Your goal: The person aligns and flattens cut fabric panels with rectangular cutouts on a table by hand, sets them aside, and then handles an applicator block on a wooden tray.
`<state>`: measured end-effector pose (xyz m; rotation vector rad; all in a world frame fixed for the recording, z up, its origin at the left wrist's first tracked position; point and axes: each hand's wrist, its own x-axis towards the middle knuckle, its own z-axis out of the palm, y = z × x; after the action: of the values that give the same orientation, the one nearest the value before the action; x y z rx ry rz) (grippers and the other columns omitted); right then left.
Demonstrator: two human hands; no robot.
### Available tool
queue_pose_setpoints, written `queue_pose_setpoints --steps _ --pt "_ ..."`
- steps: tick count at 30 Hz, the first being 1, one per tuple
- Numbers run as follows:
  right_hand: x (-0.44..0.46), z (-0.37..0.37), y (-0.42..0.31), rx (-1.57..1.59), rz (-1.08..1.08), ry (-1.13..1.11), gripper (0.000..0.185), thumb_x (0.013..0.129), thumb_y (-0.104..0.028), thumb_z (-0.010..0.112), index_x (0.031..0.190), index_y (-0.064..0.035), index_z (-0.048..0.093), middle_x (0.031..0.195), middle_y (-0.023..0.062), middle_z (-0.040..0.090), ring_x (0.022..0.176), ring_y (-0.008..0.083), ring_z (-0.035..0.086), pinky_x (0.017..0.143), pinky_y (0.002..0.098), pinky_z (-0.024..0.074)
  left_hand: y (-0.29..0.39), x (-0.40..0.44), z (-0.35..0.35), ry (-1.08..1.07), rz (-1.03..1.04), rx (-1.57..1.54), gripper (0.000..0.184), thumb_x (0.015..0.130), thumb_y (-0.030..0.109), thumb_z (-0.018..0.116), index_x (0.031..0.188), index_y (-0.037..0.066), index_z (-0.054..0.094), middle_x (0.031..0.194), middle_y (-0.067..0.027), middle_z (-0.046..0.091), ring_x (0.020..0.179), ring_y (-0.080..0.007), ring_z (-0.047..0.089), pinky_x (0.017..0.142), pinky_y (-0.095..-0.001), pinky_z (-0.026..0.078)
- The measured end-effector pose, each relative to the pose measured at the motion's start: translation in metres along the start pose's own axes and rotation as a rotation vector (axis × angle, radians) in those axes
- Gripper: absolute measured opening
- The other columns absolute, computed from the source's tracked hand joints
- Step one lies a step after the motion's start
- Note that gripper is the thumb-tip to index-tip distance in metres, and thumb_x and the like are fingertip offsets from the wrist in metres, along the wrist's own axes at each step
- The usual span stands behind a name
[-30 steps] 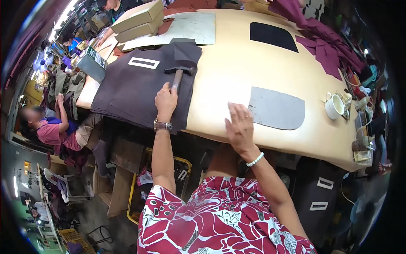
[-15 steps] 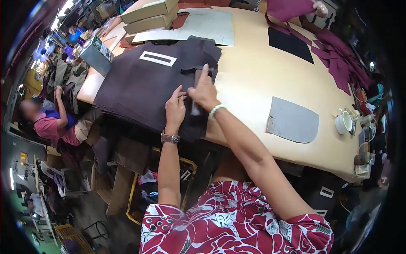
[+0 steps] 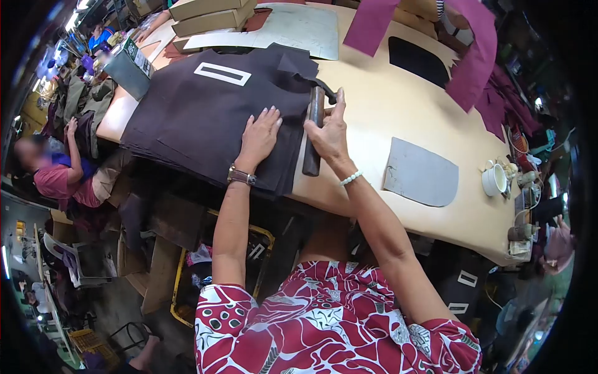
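My left hand (image 3: 261, 138) lies flat, fingers stretched out, on a stack of dark brown-black cut sheets (image 3: 187, 118) near its right edge. A white rectangular frame (image 3: 222, 73) rests on top of the stack. My right hand (image 3: 330, 134) is at the right edge of the stack and grips a long bar-like tool (image 3: 311, 156), brown at the upper part and dark below. Its exact kind I cannot tell. A narrow black curved strip (image 3: 325, 90) lies at my right fingertips; whether it belongs to the tool is unclear.
A grey rounded piece (image 3: 422, 171) lies on the tan table (image 3: 361, 187), with a white cup (image 3: 494, 180) at its right end. Boxes (image 3: 212, 15) and a tin (image 3: 129, 68) stand behind the stack. Across the table a person handles maroon pieces (image 3: 479, 56); another person (image 3: 75, 174) sits left.
My left hand has flattened onto the stack. My right hand has moved right with the tool, past the stack's edge. The maroon piece across the table has swung and spread out.
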<state>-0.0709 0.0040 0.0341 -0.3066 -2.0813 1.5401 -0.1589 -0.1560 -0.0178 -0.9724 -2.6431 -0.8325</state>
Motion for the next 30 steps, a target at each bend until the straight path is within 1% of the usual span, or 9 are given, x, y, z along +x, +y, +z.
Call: queue_pose_setpoints --steps 5,8,10,16,19,23,26,29,30 --pt "-0.015 0.026 -0.033 0.029 0.037 -0.023 0.096 0.071 -0.013 0.063 0.140 0.0051 -0.001 0.086 0.0125 0.052 0.071 0.0190 0.057 0.063 0.0284 0.0478 -0.008 0.027 -0.040 0.034 -0.599 -1.294 0.039 0.095 0.026 0.046 0.116 -0.006 0.054 0.110 -0.0117 0.062 0.097 -0.0175 0.059 0.088 -0.0315 0.045" --pt "-0.009 0.053 -0.029 0.001 0.011 0.011 0.093 0.071 -0.016 0.061 0.138 0.0069 0.000 0.095 0.0187 0.053 0.080 0.0275 0.058 0.075 0.0336 0.0477 -0.012 0.030 -0.067 -0.103 -0.650 -1.975 0.040 0.094 0.029 0.047 0.113 -0.006 0.053 0.103 -0.0129 0.064 0.092 -0.0246 0.063 0.083 -0.0310 0.050" --pt "-0.002 0.071 -0.022 -0.066 0.027 0.029 0.092 0.072 -0.017 0.059 0.139 0.0062 0.001 0.103 0.0245 0.052 0.088 0.0335 0.058 0.082 0.0370 0.0456 -0.015 0.017 -0.076 0.124 -0.349 -1.123 0.041 0.094 0.029 0.047 0.115 -0.007 0.052 0.110 -0.0146 0.060 0.100 -0.0260 0.058 0.088 -0.0317 0.046" --pt "-0.006 0.074 -0.027 -0.362 0.199 -0.232 0.086 0.081 -0.032 0.057 0.139 0.0066 0.007 0.124 0.0327 0.039 0.110 0.0454 0.046 0.095 0.0468 0.0370 -0.021 0.020 -0.111 0.173 -0.273 -1.219 0.044 0.095 0.027 0.044 0.122 -0.007 0.047 0.124 -0.0165 0.050 0.115 -0.0258 0.047 0.098 -0.0314 0.035" --pt "0.004 0.075 -0.005 -0.349 0.021 0.035 0.080 0.087 -0.039 0.051 0.138 0.0074 0.011 0.118 0.0314 0.044 0.108 0.0430 0.048 0.093 0.0459 0.0392 -0.006 0.037 -0.119 0.063 -0.158 -0.923 0.045 0.095 0.026 0.043 0.126 -0.007 0.044 0.131 -0.0174 0.045 0.123 -0.0257 0.041 0.103 -0.0313 0.030" --pt "0.024 0.011 -0.046 0.267 0.198 -0.034 0.101 0.079 -0.049 0.062 0.137 0.0115 0.005 0.113 0.0324 0.052 0.106 0.0374 0.055 0.089 0.0357 0.0440 0.048 0.032 -0.082 -0.125 0.065 -0.467 0.038 0.094 0.025 0.044 0.124 0.003 0.053 0.141 -0.0199 0.033 0.136 -0.0338 0.022 0.109 -0.0356 0.020" --pt "0.033 -0.020 -0.030 -0.096 0.085 0.022 0.107 0.070 -0.035 0.073 0.137 0.0094 0.003 0.104 0.0359 0.055 0.100 0.0381 0.058 0.086 0.0376 0.0461 0.081 0.016 -0.037 -0.217 0.141 -0.461 0.035 0.095 0.026 0.041 0.123 0.009 0.055 0.143 -0.0163 0.033 0.136 -0.0366 0.019 0.108 -0.0492 0.016" --pt "0.032 -0.065 -0.012 -0.171 0.172 0.124 0.086 0.074 -0.012 0.064 0.137 0.0082 0.010 0.103 0.0354 0.056 0.100 0.0401 0.058 0.088 0.0401 0.0455 0.129 -0.001 -0.009 -0.235 0.190 -0.507 0.037 0.095 0.028 0.041 0.124 0.010 0.054 0.143 -0.0156 0.033 0.136 -0.0358 0.019 0.105 -0.0585 0.013" --pt "0.026 -0.083 -0.005 -0.169 0.167 0.146 0.075 0.075 -0.006 0.060 0.135 0.0068 0.018 0.105 0.0337 0.057 0.101 0.0421 0.057 0.089 0.0414 0.0446 0.151 -0.008 -0.006 -0.274 0.141 -0.466 0.038 0.095 0.025 0.043 0.124 0.005 0.053 0.143 -0.0159 0.033 0.136 -0.0339 0.020 0.109 -0.0420 0.017"
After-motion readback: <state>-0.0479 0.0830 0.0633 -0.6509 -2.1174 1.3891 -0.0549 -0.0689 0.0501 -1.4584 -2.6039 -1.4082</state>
